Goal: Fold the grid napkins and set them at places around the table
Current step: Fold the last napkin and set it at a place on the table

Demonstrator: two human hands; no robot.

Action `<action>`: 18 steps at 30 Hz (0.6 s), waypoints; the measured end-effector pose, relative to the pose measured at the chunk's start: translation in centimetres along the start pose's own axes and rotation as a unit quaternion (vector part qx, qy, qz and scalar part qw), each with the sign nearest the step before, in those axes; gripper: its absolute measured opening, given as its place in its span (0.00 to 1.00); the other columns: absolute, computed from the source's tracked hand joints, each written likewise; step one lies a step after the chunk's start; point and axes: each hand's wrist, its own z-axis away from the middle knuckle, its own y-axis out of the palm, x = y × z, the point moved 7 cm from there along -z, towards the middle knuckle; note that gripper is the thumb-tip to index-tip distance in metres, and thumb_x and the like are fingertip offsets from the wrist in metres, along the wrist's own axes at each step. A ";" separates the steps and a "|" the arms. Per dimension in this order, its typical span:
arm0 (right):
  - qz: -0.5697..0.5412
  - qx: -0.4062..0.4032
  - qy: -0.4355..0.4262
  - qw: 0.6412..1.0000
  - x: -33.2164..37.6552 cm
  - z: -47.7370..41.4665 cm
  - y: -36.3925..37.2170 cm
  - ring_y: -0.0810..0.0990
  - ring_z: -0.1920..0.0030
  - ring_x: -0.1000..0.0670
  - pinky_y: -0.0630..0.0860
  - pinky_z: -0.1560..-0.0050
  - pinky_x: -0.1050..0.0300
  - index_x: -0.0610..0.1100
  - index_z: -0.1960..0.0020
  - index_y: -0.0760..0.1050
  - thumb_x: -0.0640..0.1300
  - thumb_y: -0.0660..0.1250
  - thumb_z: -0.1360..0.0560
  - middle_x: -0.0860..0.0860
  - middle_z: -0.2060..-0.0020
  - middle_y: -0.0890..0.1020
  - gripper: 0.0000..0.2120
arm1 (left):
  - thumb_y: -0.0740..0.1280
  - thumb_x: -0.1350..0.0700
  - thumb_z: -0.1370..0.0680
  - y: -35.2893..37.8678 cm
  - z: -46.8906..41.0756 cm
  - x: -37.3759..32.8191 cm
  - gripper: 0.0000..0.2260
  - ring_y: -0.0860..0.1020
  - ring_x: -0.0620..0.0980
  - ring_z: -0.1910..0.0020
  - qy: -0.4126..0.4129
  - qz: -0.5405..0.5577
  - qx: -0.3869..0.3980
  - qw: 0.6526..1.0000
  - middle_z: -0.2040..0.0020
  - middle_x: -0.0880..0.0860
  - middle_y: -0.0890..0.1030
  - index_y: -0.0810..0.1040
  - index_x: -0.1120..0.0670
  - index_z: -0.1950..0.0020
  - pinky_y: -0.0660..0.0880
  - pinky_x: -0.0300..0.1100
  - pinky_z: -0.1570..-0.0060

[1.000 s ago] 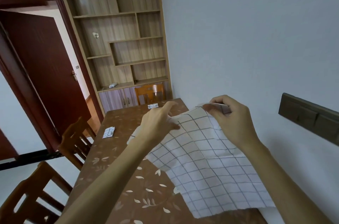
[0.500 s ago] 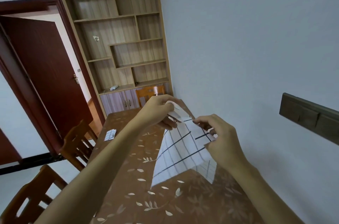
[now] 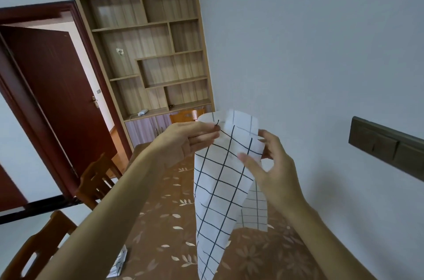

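Grid napkin: we see a thin white sheet, the grid napkin (image 3: 215, 192), ruled with dark lines into squares. It is limp enough to curl and hangs as a long, loosely rolled fold. A second layer behind on the right shows paler lines.
Where it is: it is held up in the air between both hands, above the table (image 3: 169, 206). Its lower end runs out of view, so we cannot tell whether it touches the tabletop.
Left hand: the left hand (image 3: 185, 139) reaches in from the left with the forearm stretched across the table. Its fingers are nearly straight and pinch the napkin's upper left edge.
Right hand: the right hand (image 3: 270, 165) comes up from the lower right. Its thumb lies on the front of the sheet and its fingers curl behind, so it grips the upper right part.
Table surface: it has a glossy brown cover printed with pale leaves and flowers.
Folded piece: a small white folded piece (image 3: 119, 263) with dark lines lies flat near the table's left edge, partly hidden by the forearm.
Chairs: the chairs (image 3: 96, 178) are orange-brown wood with slatted backs and stand along the left side.
Shelf unit: the shelf unit (image 3: 149, 50) is light wood grain with open box compartments, against the far wall.
Door: the door (image 3: 57, 96) is dark red and smooth, and it stands open.
Wall panel: the wall panel (image 3: 385, 148) is a dark rectangular strip on the pale right wall.
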 end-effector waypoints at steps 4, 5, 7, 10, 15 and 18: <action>0.009 -0.081 -0.005 0.997 -0.8 -1.1 -1.6 0.82 0.59 0.56 0.74 0.58 0.73 0.50 0.53 0.79 0.44 0.71 0.22 0.56 0.62 0.84 0.02 | 0.74 0.57 0.30 -0.5 0.6 -0.3 0.16 0.86 0.51 0.56 0.039 -0.087 -0.039 0.995 0.49 0.59 0.87 0.83 0.61 0.44 0.83 0.40 0.56; 0.000 -0.086 0.000 0.996 -1.0 -1.2 -1.9 0.82 0.59 0.56 0.74 0.57 0.72 0.49 0.54 0.80 0.46 0.71 0.23 0.56 0.62 0.84 0.02 | 0.73 0.56 0.28 -0.7 0.7 -0.4 0.13 0.85 0.50 0.61 0.053 -0.123 -0.062 0.989 0.53 0.58 0.87 0.83 0.59 0.45 0.84 0.41 0.57; -0.009 -0.087 0.009 0.996 -1.2 -1.5 -2.3 0.82 0.60 0.58 0.74 0.58 0.72 0.48 0.56 0.80 0.50 0.70 0.23 0.58 0.62 0.84 0.07 | 0.71 0.53 0.23 -0.9 1.1 -1.0 0.09 0.81 0.48 0.69 0.089 -0.224 -0.102 0.965 0.60 0.54 0.87 0.84 0.56 0.47 0.84 0.42 0.61; 0.005 -0.090 0.011 0.996 -1.1 -1.8 -2.9 0.72 0.70 0.57 0.69 0.65 0.70 0.48 0.64 0.75 0.54 0.69 0.24 0.58 0.72 0.77 0.14 | 0.68 0.49 0.21 -0.6 1.6 -1.6 0.09 0.77 0.46 0.74 0.139 -0.344 -0.102 0.923 0.68 0.51 0.85 0.84 0.53 0.52 0.76 0.35 0.71; 0.013 -0.103 0.032 0.994 -0.8 -2.4 -4.1 0.64 0.74 0.56 0.63 0.71 0.69 0.43 0.71 0.66 0.59 0.67 0.27 0.57 0.79 0.67 0.25 | 0.67 0.44 0.22 0.0 2.2 -1.4 0.13 0.72 0.44 0.70 0.216 -0.471 -0.119 0.847 0.68 0.47 0.75 0.86 0.51 0.52 0.69 0.35 0.69; 0.009 -0.089 0.046 0.995 -0.4 -2.8 -4.5 0.61 0.75 0.56 0.60 0.73 0.68 0.45 0.72 0.61 0.59 0.65 0.25 0.56 0.80 0.63 0.26 | 0.68 0.42 0.25 0.3 2.3 -1.3 0.12 0.77 0.46 0.52 0.250 -0.455 -0.114 0.847 0.53 0.46 0.78 0.85 0.47 0.51 0.78 0.40 0.56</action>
